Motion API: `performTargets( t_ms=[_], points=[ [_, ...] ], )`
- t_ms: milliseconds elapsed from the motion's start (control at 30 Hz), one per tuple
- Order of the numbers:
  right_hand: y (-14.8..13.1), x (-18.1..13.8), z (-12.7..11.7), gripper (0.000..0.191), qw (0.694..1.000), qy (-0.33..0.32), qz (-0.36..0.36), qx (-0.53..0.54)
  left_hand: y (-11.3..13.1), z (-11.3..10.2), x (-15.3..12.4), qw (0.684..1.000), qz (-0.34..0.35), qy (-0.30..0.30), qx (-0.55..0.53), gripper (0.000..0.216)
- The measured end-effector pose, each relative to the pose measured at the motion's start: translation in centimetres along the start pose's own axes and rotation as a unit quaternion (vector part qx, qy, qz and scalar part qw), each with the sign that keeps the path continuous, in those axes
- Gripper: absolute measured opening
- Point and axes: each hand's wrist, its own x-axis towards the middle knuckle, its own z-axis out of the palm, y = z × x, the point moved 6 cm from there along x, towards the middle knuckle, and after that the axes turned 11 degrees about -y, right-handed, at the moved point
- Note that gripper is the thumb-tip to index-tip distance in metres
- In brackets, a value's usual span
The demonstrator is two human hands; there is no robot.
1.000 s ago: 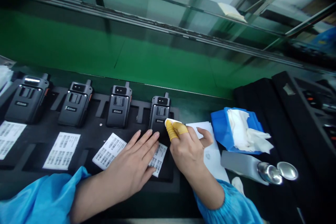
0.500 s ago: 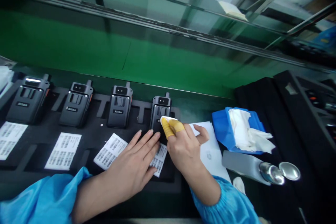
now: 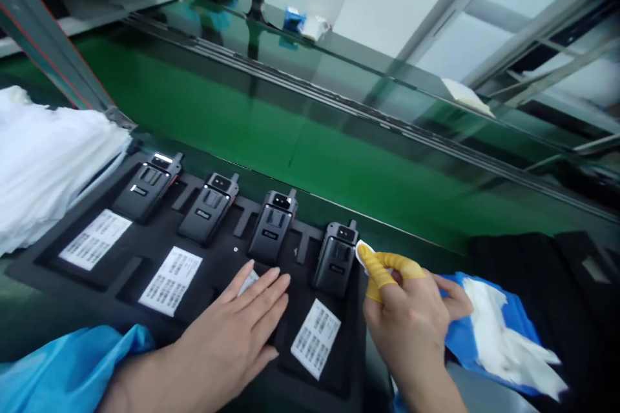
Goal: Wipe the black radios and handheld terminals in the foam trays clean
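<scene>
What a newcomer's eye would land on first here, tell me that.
Probably the yellow covers on the right hand, beside the rightmost radio. Next, the four black radios in a row on the dark tray. A large white pile sits at the left edge.

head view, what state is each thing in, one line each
left hand, open, flat over a barcode label
right hand, pinching a white wipe
white wipe, held beside rightmost device
four handheld devices, logo side up, in a row
other barcode labels, uncovered, printed side up
blue box, open, tissues sticking out
</scene>
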Motion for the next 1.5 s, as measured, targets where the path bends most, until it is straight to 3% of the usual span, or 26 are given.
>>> performTargets(
  t_ms=[67, 133, 167, 267, 300, 367, 467, 533, 600, 633, 667, 733, 800, 833, 867, 933, 1000, 1067, 1167, 1233, 1333, 1500],
  points=[
    [-0.1, 1.6, 0.5, 0.015, 0.991, -0.014, 0.032, 0.125, -1.1, -0.2, -1.1, 1.000, -0.013, 0.006, -0.014, 0.048],
    [-0.6, 2.9, 1.9, 0.016, 0.939, -0.090, 0.093, 0.320, -2.1, -0.5, -1.9, 0.998, -0.024, 0.026, -0.060, 0.046],
    [-1.3, 3.3, 2.8, 0.020, 0.885, -0.143, 0.129, 0.424, -2.6, -0.6, -2.1, 0.994, -0.034, 0.040, -0.100, 0.044],
    [-4.5, 3.1, 4.7, 0.032, 0.678, -0.262, 0.232, 0.646, -4.5, -0.4, -2.5, 0.951, -0.108, 0.073, -0.282, 0.040],
    [-5.6, 2.9, 5.1, 0.036, 0.620, -0.282, 0.258, 0.686, -5.1, -0.1, -2.4, 0.920, -0.137, 0.075, -0.360, 0.040],
    [-7.5, 2.3, 5.5, 0.040, 0.533, -0.299, 0.294, 0.735, -6.0, 0.8, -2.1, 0.832, -0.179, 0.067, -0.520, 0.041],
    [-9.4, 1.5, 6.3, 0.040, 0.460, -0.298, 0.328, 0.769, -6.1, 1.5, -1.1, 0.686, -0.175, 0.057, -0.704, 0.046],
    [-10.1, 1.1, 6.7, 0.040, 0.436, -0.303, 0.333, 0.779, -5.9, 1.2, -0.6, 0.620, -0.165, 0.066, -0.764, 0.042],
    [-10.4, 0.8, 6.9, 0.037, 0.449, -0.322, 0.314, 0.772, -6.0, 0.8, -0.5, 0.589, -0.167, 0.089, -0.785, 0.035],
    [-10.3, 0.7, 6.8, 0.033, 0.478, -0.331, 0.296, 0.758, -6.1, 0.6, -0.7, 0.585, -0.174, 0.103, -0.785, 0.033],
    [-10.0, 0.8, 6.5, 0.029, 0.526, -0.333, 0.275, 0.733, -6.2, 0.4, -0.8, 0.586, -0.183, 0.115, -0.781, 0.032],
    [-9.0, 1.3, 5.2, 0.021, 0.676, -0.282, 0.222, 0.643, -6.4, 0.4, -1.2, 0.589, -0.198, 0.128, -0.773, 0.033],
    [-8.6, 1.8, 2.7, 0.022, 0.839, -0.175, 0.125, 0.500, -6.4, 0.6, -1.4, 0.583, -0.208, 0.130, -0.774, 0.031],
    [-9.1, 1.8, 1.4, 0.025, 0.897, -0.123, 0.062, 0.421, -6.4, 0.8, -1.5, 0.579, -0.209, 0.130, -0.777, 0.029],
    [-9.9, 1.5, 0.4, 0.029, 0.931, -0.086, 0.000, 0.354, -6.4, 0.9, -1.5, 0.576, -0.209, 0.130, -0.779, 0.028],
    [-11.1, 0.7, -0.3, 0.037, 0.954, -0.056, -0.082, 0.282, -6.2, 1.0, -1.5, 0.578, -0.199, 0.123, -0.782, 0.025],
    [-10.9, 0.4, 0.0, 0.037, 0.956, -0.050, -0.089, 0.273, -5.9, 1.1, -1.5, 0.612, -0.181, 0.096, -0.764, 0.022],
    [-9.5, 1.1, 0.6, 0.032, 0.965, -0.049, -0.064, 0.251, -5.8, 0.8, -1.7, 0.710, -0.164, 0.083, -0.679, 0.020],
    [-6.9, 3.7, 1.2, 0.029, 0.988, -0.019, -0.052, 0.141, -5.2, -0.5, -2.1, 0.909, -0.103, 0.106, -0.390, 0.031],
    [-6.1, 5.8, 1.9, 0.032, 0.995, -0.007, -0.077, 0.062, -4.3, -0.6, -2.0, 0.974, -0.051, 0.101, -0.194, 0.038],
    [-6.8, 8.1, 3.6, 0.034, 0.989, -0.030, -0.143, 0.004, -3.9, 0.1, -1.6, 0.996, -0.027, 0.073, -0.044, 0.042],
    [-8.8, 9.1, 5.5, 0.033, 0.977, -0.071, -0.201, 0.018, -4.2, 0.9, -1.1, 0.997, -0.037, 0.062, -0.011, 0.042]
  ],
)
